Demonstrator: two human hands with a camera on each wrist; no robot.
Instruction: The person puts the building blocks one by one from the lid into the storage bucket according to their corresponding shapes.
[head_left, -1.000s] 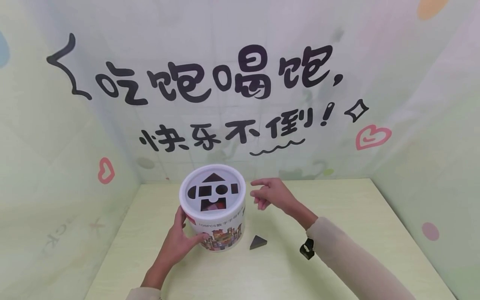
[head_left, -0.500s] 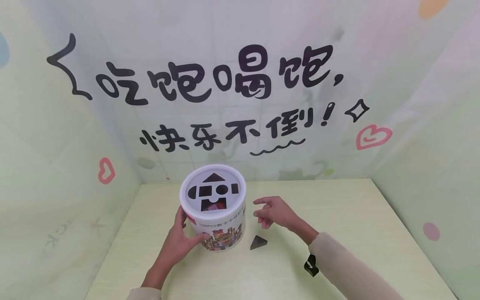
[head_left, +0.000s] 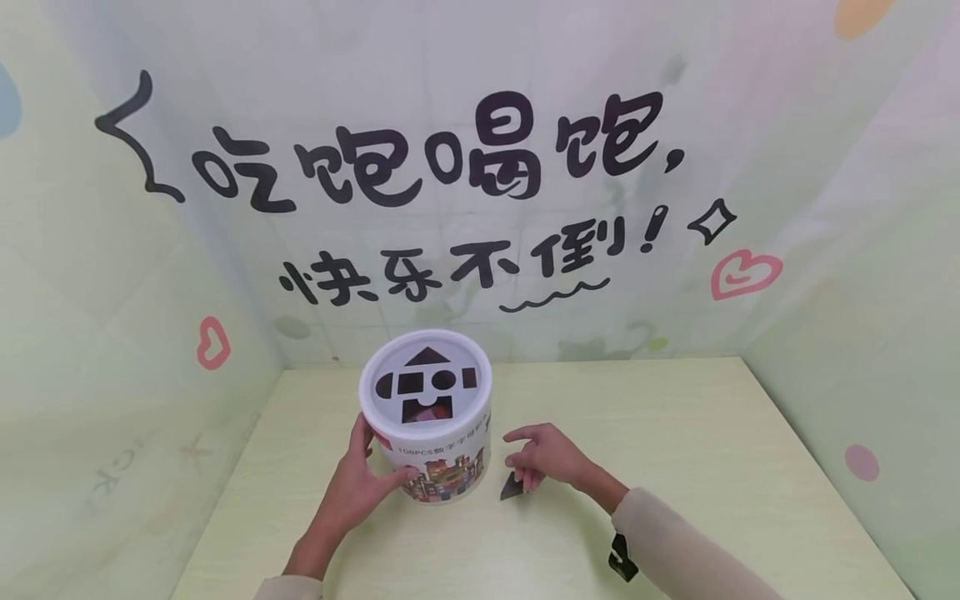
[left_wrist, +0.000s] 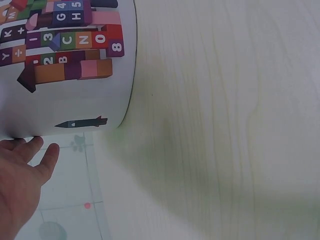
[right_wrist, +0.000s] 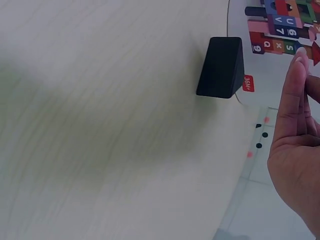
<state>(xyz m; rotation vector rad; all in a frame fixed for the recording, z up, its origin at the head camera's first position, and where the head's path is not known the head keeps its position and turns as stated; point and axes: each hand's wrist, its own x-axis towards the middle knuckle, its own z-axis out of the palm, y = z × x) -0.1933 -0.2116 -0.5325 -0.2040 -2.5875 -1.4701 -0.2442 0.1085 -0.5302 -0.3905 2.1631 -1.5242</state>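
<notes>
A white toy-block bucket [head_left: 442, 467] stands upright on the table. Its lid [head_left: 390, 408] has several shaped cut-outs, and coloured pieces show through the lowest one. My left hand [head_left: 356, 492] grips the bucket's left side, thumb at the front and fingers partly hidden behind. In the left wrist view, some fingers [left_wrist: 48, 162] are stretched beside the bucket wall. A dark triangular block [right_wrist: 219, 67] rests on the table, right of the bucket. Just above it in the head view is my right hand [head_left: 551, 457], loosely bent and holding nothing; it partly covers the block.
The pale wooden table [head_left: 720, 467] extends around the bucket. Printed fabric walls [head_left: 630, 333] with black writing and hearts enclose its back and sides. A black strap piece [head_left: 621, 558] hangs from the right sleeve.
My right hand has moved down and nearer to me, from beside the bucket's lid to the dark triangular block. The left hand, the bucket and the block have stayed in place.
</notes>
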